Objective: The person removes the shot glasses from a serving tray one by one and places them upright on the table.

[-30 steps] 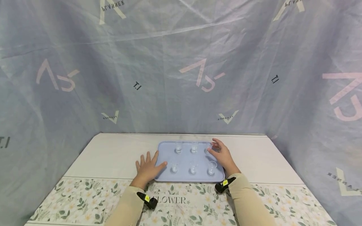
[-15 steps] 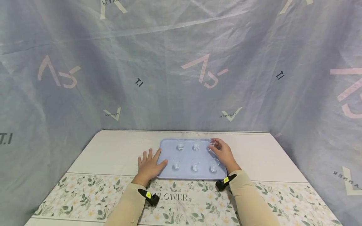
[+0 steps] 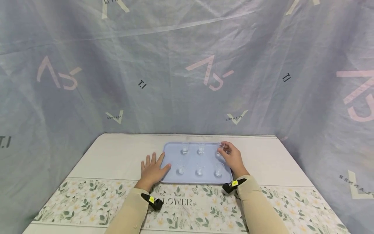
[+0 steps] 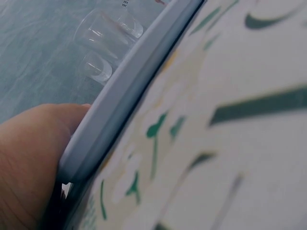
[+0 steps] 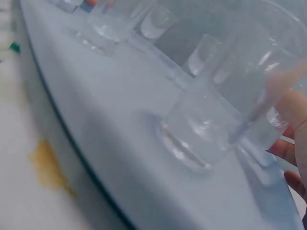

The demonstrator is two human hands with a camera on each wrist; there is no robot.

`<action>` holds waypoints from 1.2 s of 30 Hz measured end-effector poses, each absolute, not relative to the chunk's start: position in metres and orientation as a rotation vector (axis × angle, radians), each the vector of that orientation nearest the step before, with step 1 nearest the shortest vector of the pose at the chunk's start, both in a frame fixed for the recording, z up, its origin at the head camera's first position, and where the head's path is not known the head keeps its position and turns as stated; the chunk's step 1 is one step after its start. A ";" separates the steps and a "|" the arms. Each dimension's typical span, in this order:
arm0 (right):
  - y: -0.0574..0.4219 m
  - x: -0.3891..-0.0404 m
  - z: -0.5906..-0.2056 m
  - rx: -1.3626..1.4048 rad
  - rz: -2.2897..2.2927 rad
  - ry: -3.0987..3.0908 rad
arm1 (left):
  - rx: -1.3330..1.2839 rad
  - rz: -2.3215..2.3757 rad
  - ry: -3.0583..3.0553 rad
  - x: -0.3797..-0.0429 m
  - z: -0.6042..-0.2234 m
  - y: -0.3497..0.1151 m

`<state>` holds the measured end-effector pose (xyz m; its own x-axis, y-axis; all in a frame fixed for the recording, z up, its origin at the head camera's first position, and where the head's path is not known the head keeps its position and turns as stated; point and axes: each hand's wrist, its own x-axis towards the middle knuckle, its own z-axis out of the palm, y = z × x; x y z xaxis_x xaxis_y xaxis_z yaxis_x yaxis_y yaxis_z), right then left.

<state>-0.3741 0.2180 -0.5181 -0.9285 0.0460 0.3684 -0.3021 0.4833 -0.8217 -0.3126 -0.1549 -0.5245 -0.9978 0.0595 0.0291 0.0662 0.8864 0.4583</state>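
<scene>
A pale blue tray (image 3: 191, 160) lies on the table, bearing clear shot glasses in a back row and a front row of three each. My left hand (image 3: 152, 171), fingers spread, rests at the tray's left edge; the left wrist view has its thumb (image 4: 74, 115) over the rim. At the back right corner my right hand (image 3: 234, 160) pinches a shot glass (image 3: 219, 150) between thumb and fingers, partly hiding it. Nearest that wrist is the front right shot glass (image 3: 219, 170), upright and large in the right wrist view. Whether the pinched glass touches the tray I cannot tell.
A floral cloth strip (image 3: 96, 204) runs along the table's front. Grey-blue curtains (image 3: 175, 107) hang behind and at both sides. Other shot glasses stand close by, such as the back middle one (image 3: 201, 149) and front middle one (image 3: 200, 170).
My right hand and the pinched glass have shifted slightly right and back toward the tray's corner. The left hand stays at the left edge. The head view has tilted a little.
</scene>
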 end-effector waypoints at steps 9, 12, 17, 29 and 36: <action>0.227 -0.374 -0.516 0.134 1.424 -2.333 | -0.085 -0.726 -3.018 -0.308 -0.514 -0.153; 0.232 -0.373 -0.518 0.123 1.415 -2.308 | -0.083 -0.723 -3.021 -0.308 -0.516 -0.152; 0.250 -0.373 -0.520 0.110 1.398 -2.283 | -0.081 -0.734 -3.018 -0.307 -0.517 -0.152; 0.308 -0.361 -0.521 -0.087 1.252 -2.303 | -0.084 -0.750 -3.000 -0.305 -0.517 -0.152; 0.337 -0.354 -0.520 -0.162 1.140 -2.336 | -0.083 -0.748 -3.022 -0.309 -0.521 -0.152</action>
